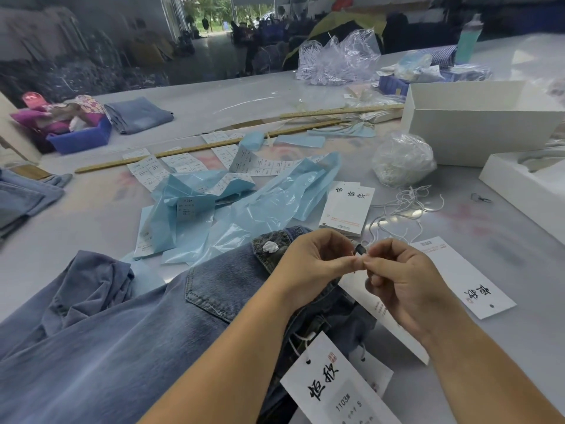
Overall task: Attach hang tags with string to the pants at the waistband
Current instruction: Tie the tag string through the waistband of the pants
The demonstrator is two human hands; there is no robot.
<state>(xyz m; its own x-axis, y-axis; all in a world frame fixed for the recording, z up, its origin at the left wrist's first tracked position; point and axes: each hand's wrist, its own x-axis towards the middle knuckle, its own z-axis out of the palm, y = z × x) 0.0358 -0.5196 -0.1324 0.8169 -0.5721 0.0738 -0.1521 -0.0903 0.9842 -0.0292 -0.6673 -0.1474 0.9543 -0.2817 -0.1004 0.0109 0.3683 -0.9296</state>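
We pinch the small black clasp point(360, 250) w/ left hand point(312, 258) & right hand point(406, 280), both clamped on it, above pants point(153, 332) waistband. String's thin, limp, prob. slippery; grip at clasp. Tag point(333, 390) light, stiff.

A white box point(477, 130) sits on my table. Left of it lie wooden rulers point(195, 148). Far left of it sits a blue bin point(81, 139).

Two hands point(360, 264), perhaps four hang tags point(333, 390), two rulers point(195, 148).
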